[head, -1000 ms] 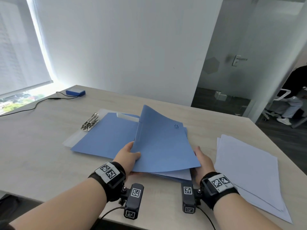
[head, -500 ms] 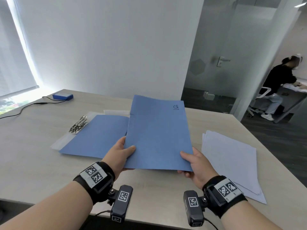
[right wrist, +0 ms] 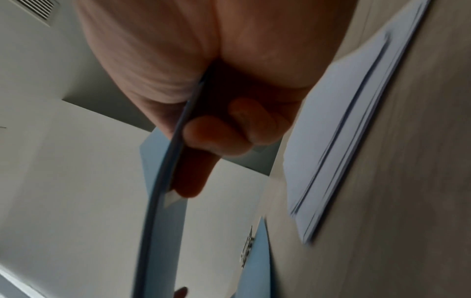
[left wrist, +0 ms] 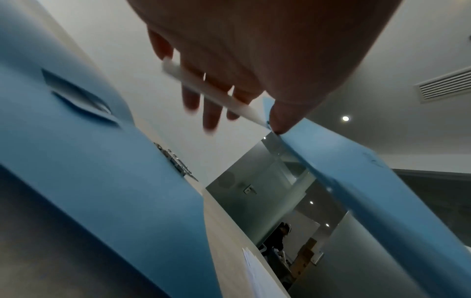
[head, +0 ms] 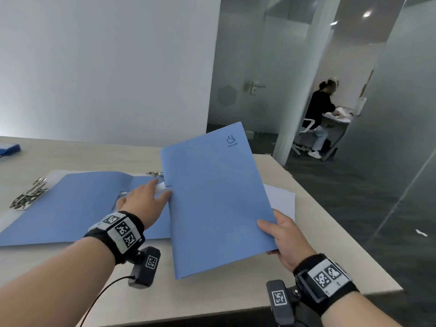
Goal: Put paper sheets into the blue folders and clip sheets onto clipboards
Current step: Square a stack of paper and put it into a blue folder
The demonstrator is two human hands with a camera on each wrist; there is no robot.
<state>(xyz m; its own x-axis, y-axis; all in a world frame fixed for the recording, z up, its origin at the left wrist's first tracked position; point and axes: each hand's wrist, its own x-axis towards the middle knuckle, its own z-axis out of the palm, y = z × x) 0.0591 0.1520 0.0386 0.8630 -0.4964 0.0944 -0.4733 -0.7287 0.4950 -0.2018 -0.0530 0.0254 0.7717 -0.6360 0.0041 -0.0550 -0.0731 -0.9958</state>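
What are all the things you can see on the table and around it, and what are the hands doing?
Lifted folder: one, blue, closed, held up over the table's near right part.
Open folder: one, blue, lying flat on the left of the table.
White strip: one, at the lifted folder's left edge, under the left hand's fingers.
Metal clips: several, silver, at the open folder's left edge.
Paper sheets: a stack, white, on the table's right side, behind the lifted folder.
Blue box: one, far left of the table.
Table: one, light wood.
Seated person: one, dark top, behind the glass wall.
Left hand: fingers straight, touching the strip.
Right hand: pinches the lifted folder's lower right corner.
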